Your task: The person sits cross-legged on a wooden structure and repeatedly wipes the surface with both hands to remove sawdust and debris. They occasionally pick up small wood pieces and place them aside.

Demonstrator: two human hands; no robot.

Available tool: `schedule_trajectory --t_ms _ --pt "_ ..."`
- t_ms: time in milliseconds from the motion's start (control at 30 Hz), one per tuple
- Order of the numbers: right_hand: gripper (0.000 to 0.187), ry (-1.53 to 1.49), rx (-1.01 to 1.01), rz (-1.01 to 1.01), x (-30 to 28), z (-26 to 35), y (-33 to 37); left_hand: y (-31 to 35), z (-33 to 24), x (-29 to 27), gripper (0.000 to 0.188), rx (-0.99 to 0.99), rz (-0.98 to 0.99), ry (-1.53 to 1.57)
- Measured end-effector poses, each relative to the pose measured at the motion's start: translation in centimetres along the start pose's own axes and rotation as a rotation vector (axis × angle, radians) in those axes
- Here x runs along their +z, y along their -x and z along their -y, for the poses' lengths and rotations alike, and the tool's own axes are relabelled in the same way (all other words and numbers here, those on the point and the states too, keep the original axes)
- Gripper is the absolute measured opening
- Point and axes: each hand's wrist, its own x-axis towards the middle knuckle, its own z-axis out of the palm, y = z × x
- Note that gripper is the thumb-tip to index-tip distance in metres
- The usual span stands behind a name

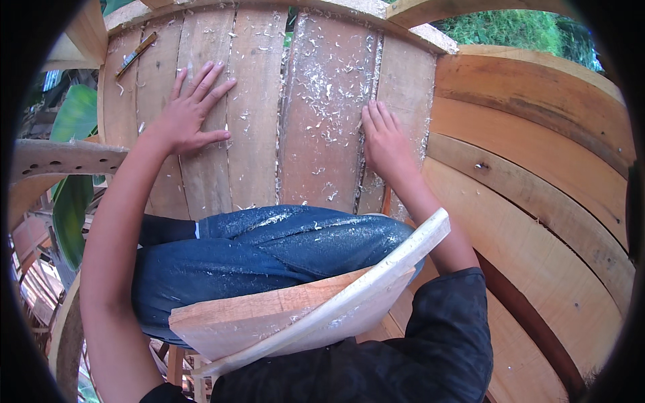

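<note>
My left hand (191, 117) lies flat on the wooden planks (256, 101), fingers spread, holding nothing. Further right, my right hand (386, 138) rests palm down with its fingers stretched out and close together. It touches the planks beside a long gap filled with wood shavings (329, 84). Between my body and my legs leans a thick pale board (262, 309), and a long, slightly curved wooden strip (356, 295) crosses it at a slant. Neither hand touches these two pieces.
A thin yellow-brown stick-like item (136, 54) lies at the far left of the planks. Curved side planking (531, 201) rises on the right. A curved timber with holes (67, 158) juts in at left, near green leaves (74, 114). My bent legs (269, 248) occupy the middle.
</note>
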Motion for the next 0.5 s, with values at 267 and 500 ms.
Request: schedule_trajectory --t_ms 267,500 --pt "0.023 -0.913 0.363 0.783 -3.8 -1.6 -0.7 -0.1 -0.1 0.0 0.095 -0.014 0.013 -0.03" --pt "0.03 -1.037 0.651 0.411 -3.3 -2.9 -0.9 0.0 0.0 0.1 0.094 -0.016 0.008 -0.047"
